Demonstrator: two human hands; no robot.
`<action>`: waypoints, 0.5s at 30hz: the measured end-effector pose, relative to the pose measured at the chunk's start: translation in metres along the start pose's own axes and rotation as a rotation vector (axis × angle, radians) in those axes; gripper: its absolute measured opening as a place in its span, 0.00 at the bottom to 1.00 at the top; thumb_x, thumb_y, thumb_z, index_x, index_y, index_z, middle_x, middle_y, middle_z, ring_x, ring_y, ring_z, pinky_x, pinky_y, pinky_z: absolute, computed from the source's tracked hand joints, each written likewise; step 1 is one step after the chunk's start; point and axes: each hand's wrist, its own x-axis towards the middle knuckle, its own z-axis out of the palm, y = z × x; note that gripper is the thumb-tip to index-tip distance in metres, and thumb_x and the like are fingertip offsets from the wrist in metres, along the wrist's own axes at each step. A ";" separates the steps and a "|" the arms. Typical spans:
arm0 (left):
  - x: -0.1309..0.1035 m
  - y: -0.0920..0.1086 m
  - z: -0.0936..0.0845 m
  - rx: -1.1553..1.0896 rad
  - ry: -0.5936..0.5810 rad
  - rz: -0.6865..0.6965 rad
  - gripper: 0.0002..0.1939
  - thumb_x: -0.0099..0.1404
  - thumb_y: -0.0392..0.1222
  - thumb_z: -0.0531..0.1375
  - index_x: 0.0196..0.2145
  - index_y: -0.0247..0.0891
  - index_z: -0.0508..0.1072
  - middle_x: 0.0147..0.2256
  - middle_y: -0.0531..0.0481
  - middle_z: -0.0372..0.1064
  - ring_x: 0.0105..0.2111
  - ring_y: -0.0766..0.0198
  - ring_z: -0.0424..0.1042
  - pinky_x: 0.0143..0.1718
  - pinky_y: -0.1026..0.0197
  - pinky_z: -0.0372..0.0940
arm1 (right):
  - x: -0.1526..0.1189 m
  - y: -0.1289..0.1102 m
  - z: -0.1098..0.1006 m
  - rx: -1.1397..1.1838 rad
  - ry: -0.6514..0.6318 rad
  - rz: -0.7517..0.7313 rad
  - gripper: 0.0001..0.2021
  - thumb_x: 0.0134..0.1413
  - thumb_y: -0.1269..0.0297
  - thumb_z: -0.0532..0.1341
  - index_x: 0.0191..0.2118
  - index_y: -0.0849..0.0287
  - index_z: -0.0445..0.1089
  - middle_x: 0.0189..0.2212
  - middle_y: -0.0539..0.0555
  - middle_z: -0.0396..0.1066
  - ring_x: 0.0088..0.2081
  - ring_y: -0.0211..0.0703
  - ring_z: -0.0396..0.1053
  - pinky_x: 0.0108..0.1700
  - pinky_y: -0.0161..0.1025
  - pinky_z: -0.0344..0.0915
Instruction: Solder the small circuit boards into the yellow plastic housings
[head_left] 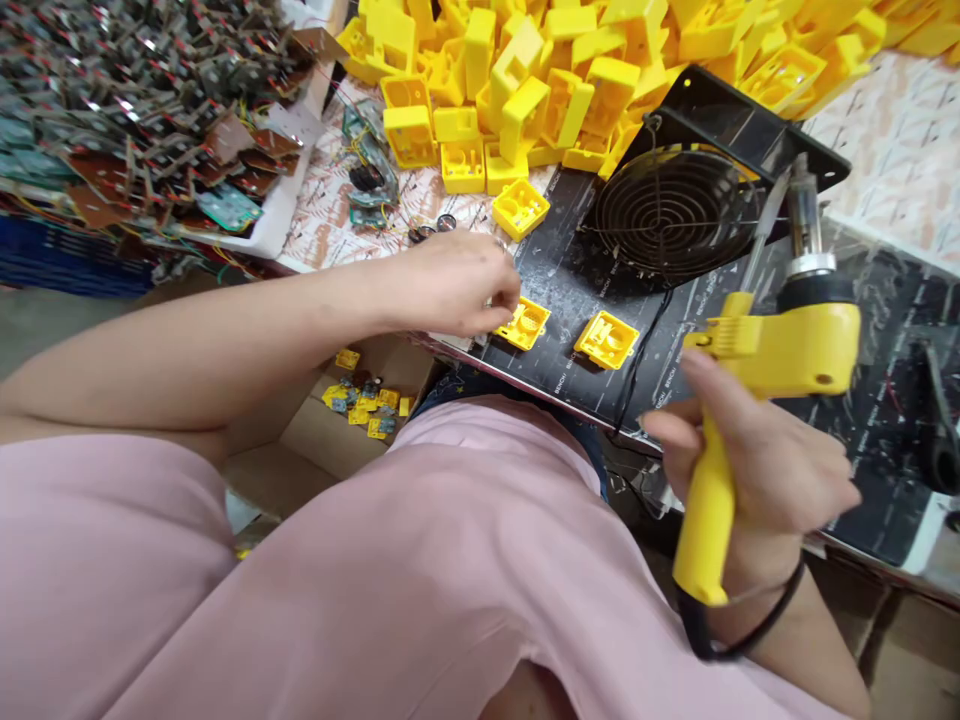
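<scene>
In my right hand [772, 460] is a yellow soldering gun [716, 480], held upright by its handle. Its tip and a clear tube point away over the bench, and a black cord leaves the bottom. My left hand [465, 285] is closed over the left edge of a small open yellow plastic case [527, 324]. Whatever lies between its fingertips is hidden. A second open yellow case [608, 340] sits to the right with moulded shapes inside. Another yellow case [520, 209] lies just beyond my left hand.
A heap of yellow cases [517, 90] fills the back. A black fan [675, 215] with a wire guard stands before it. Circuit boards [172, 110] crowd a white tray at left. Below the bench edge, a cardboard box [315, 435] holds yellow pieces. Black scissors [941, 430] lie right.
</scene>
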 end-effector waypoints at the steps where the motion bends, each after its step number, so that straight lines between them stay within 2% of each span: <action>1: -0.002 -0.004 0.000 -0.068 0.058 0.010 0.15 0.66 0.41 0.55 0.39 0.40 0.82 0.38 0.48 0.78 0.44 0.57 0.77 0.50 0.56 0.67 | 0.002 0.003 0.006 -0.040 0.055 -0.079 0.16 0.68 0.60 0.63 0.59 0.51 0.70 0.18 0.43 0.61 0.20 0.34 0.62 0.30 0.33 0.60; 3: -0.006 -0.007 0.006 -0.201 0.175 0.056 0.15 0.68 0.44 0.56 0.46 0.42 0.81 0.48 0.48 0.78 0.51 0.55 0.76 0.55 0.54 0.67 | 0.005 0.010 0.019 -0.102 0.132 -0.226 0.11 0.66 0.65 0.65 0.53 0.52 0.72 0.20 0.43 0.64 0.21 0.33 0.63 0.29 0.33 0.59; 6: -0.008 0.004 0.027 -0.325 0.238 0.168 0.20 0.68 0.44 0.61 0.57 0.40 0.75 0.61 0.42 0.70 0.61 0.53 0.70 0.61 0.53 0.65 | 0.011 0.021 0.035 -0.101 0.085 -0.286 0.09 0.64 0.59 0.67 0.46 0.56 0.73 0.24 0.48 0.69 0.24 0.37 0.66 0.30 0.35 0.61; 9: -0.018 0.014 0.039 -0.332 0.241 0.186 0.18 0.69 0.37 0.61 0.56 0.38 0.76 0.60 0.39 0.72 0.59 0.55 0.73 0.61 0.54 0.66 | 0.015 0.026 0.047 -0.074 0.030 -0.312 0.12 0.60 0.56 0.69 0.44 0.56 0.73 0.25 0.51 0.71 0.25 0.41 0.68 0.30 0.38 0.63; 10: -0.026 0.012 0.036 -0.333 0.215 0.187 0.17 0.69 0.37 0.61 0.55 0.39 0.77 0.58 0.40 0.74 0.56 0.55 0.75 0.59 0.55 0.67 | 0.016 0.026 0.050 -0.068 0.017 -0.320 0.12 0.60 0.57 0.70 0.44 0.56 0.73 0.26 0.52 0.71 0.26 0.42 0.69 0.30 0.39 0.63; 12: -0.050 0.001 0.022 -0.344 0.080 0.214 0.16 0.67 0.40 0.64 0.52 0.43 0.79 0.53 0.45 0.78 0.49 0.58 0.79 0.53 0.60 0.69 | 0.015 0.026 0.054 -0.065 0.005 -0.327 0.11 0.61 0.60 0.69 0.45 0.57 0.72 0.26 0.52 0.71 0.27 0.45 0.70 0.30 0.40 0.64; 14: -0.076 -0.021 0.003 -0.342 -0.126 0.219 0.15 0.66 0.44 0.65 0.51 0.47 0.80 0.44 0.52 0.82 0.40 0.62 0.80 0.42 0.64 0.70 | 0.016 0.022 0.056 -0.043 0.017 -0.319 0.12 0.60 0.64 0.70 0.47 0.57 0.72 0.29 0.53 0.73 0.29 0.46 0.72 0.31 0.40 0.66; 15: -0.086 -0.032 -0.005 -0.339 -0.156 0.194 0.13 0.67 0.45 0.64 0.49 0.48 0.80 0.40 0.54 0.82 0.36 0.64 0.79 0.38 0.65 0.69 | 0.017 0.018 0.057 -0.020 0.024 -0.309 0.15 0.58 0.66 0.71 0.49 0.57 0.71 0.32 0.54 0.75 0.31 0.46 0.74 0.32 0.40 0.67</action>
